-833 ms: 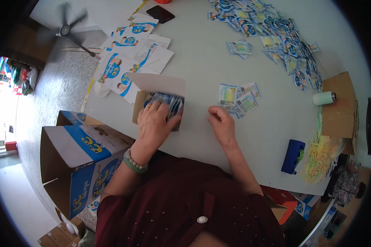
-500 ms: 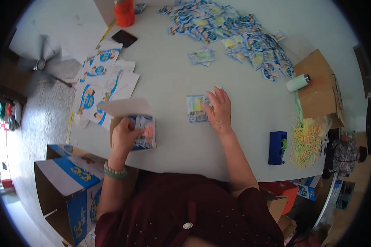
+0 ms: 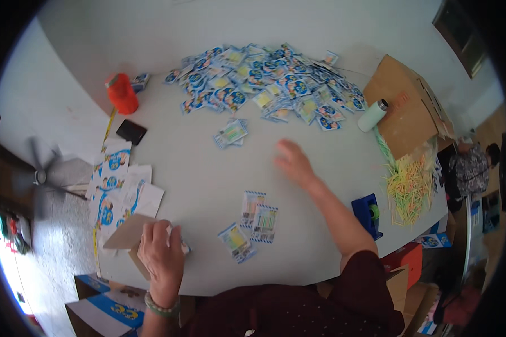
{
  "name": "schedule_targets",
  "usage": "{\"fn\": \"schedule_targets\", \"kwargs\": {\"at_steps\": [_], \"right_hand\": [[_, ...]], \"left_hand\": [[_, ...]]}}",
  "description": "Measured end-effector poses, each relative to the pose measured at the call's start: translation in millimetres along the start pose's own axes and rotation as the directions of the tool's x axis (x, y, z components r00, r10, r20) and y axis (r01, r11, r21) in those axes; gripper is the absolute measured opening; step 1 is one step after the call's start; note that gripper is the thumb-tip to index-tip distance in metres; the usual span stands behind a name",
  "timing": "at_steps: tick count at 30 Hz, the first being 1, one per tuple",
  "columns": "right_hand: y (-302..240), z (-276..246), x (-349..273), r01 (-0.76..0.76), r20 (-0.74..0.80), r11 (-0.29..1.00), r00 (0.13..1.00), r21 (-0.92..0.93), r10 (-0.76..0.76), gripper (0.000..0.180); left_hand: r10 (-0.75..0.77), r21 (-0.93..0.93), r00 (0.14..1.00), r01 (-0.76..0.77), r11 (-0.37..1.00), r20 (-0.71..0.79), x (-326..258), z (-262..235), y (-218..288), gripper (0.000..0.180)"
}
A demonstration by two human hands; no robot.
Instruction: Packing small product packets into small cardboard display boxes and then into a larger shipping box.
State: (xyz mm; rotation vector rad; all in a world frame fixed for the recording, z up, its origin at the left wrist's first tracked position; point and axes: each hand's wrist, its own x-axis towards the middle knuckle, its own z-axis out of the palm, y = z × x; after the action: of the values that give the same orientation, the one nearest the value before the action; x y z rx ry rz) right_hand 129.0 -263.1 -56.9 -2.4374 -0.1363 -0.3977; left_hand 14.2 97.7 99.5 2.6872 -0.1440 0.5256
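My left hand point(image 3: 162, 255) is closed round a small white carton point(image 3: 130, 235) with a raised flap, near the table's front left. The carton's inside is mostly hidden by that hand. A bit of a blue-and-white packet point(image 3: 185, 245) shows beside the thumb. My right hand point(image 3: 295, 164) is stretched over the table, slightly blurred, its fingers extended with nothing visible in them. Between the hands, towards the front, lie three flat sachets: one sachet point(image 3: 265, 224) overlaps a second sachet point(image 3: 253, 201), and a tilted third sachet point(image 3: 236, 242) lies beside them.
A heap of sachets point(image 3: 275, 78) spreads along the back, with a few sachets point(image 3: 230, 133) before it. Flat cartons point(image 3: 108, 210), a phone point(image 3: 131, 132) and an orange container point(image 3: 121, 94) stand left. Right are a bottle point(image 3: 372, 115), cardboard box point(image 3: 402, 106), coloured strips point(image 3: 410, 194) and tape dispenser point(image 3: 367, 215).
The view has tilted up towards the heap. My right hand has left the sachet it was touching and moved away; three sachets now show there. My left hand has drawn up from inside the carton.
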Motion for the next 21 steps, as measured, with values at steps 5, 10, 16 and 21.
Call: {"fn": "schedule_targets", "kwargs": {"at_steps": [5,10,16,21], "right_hand": [[119.6,-44.4,91.3,-0.230,-0.272,0.946,0.948,-0.227,0.165,0.055],[191.7,-74.6,149.8,-0.398,-0.456,0.877,0.855,-0.269,0.248,0.063],[265.6,-141.4,194.1,-0.691,-0.551,0.647,0.693,-0.322,0.466,0.067],[306.3,-127.0,226.6,-0.674,-0.429,0.715,0.710,-0.187,0.557,0.068]], "left_hand": [[0.421,-0.196,0.864,-0.378,0.905,0.276,129.8,34.6,82.4,0.020],[0.250,-0.109,0.924,-0.227,0.968,0.291,279.0,177.9,16.6,0.045],[-0.027,-0.158,0.991,0.049,0.986,0.134,383.3,308.8,-94.7,0.075],[-0.068,-0.349,0.985,0.121,0.929,0.160,419.6,373.7,-136.8,0.086]]}}
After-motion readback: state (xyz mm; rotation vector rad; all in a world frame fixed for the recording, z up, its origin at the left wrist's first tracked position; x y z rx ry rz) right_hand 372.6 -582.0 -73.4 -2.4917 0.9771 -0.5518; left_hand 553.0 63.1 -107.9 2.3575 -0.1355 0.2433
